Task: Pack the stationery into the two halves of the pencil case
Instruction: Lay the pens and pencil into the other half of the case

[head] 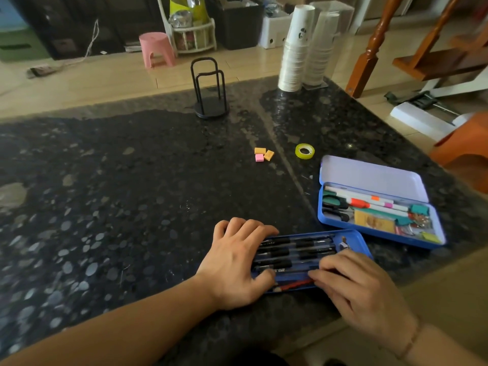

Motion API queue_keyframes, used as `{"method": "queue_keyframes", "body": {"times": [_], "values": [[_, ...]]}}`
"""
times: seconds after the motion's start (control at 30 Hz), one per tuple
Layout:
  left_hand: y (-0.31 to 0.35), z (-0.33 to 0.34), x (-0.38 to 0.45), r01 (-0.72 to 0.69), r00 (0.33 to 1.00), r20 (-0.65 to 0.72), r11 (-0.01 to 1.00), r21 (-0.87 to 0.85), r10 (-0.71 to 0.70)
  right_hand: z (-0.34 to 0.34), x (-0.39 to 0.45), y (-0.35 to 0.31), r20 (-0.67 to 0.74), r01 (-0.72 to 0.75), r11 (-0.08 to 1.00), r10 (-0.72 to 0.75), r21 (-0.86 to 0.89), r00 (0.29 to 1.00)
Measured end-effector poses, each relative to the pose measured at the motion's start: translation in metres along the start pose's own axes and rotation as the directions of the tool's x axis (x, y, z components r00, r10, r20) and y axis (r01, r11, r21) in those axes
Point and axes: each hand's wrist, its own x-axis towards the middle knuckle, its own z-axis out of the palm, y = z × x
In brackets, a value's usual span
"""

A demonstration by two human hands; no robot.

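A blue tray half of the pencil case (pixel 355 237) lies near the counter's front edge, filled with several black pens (pixel 298 250) and a red pencil (pixel 295 284). My left hand (pixel 237 262) rests flat on the tray's left end, fingers spread over the pens. My right hand (pixel 361 289) presses its fingertips on the tray's right part, near the red pencil. The other half (pixel 380 178), a blue tin with its lid open, sits to the right and holds markers, scissors, sticky notes and clips. Three small erasers (pixel 263 154) and a yellow tape roll (pixel 304 151) lie loose farther back.
A black wire holder (pixel 210 88) stands at the back of the dark granite counter (pixel 132 194). Two stacks of paper cups (pixel 306 48) stand at the back right. The counter's edge runs diagonally on the right, close behind the open tin.
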Motion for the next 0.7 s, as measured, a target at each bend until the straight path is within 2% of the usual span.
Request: {"method": "queue_keyframes", "body": {"times": [0.37, 0.57, 0.7], "values": [[0.000, -0.003, 0.000, -0.005, 1.000, 0.023, 1.000, 0.003, 0.005, 0.000, 0.006, -0.009, 0.052, -0.092, 0.991, 0.087, 0.100, 0.995], [-0.001, -0.002, 0.000, -0.015, 1.000, 0.022, 1.000, 0.009, 0.015, -0.011, 0.017, -0.012, 0.107, -0.116, 0.992, 0.122, -0.054, 0.987], [-0.001, 0.000, 0.000, -0.018, 1.000, 0.017, 0.999, 0.043, 0.017, -0.024, 0.018, -0.001, 0.032, -0.252, 0.962, 0.257, -0.108, 0.966]]}}
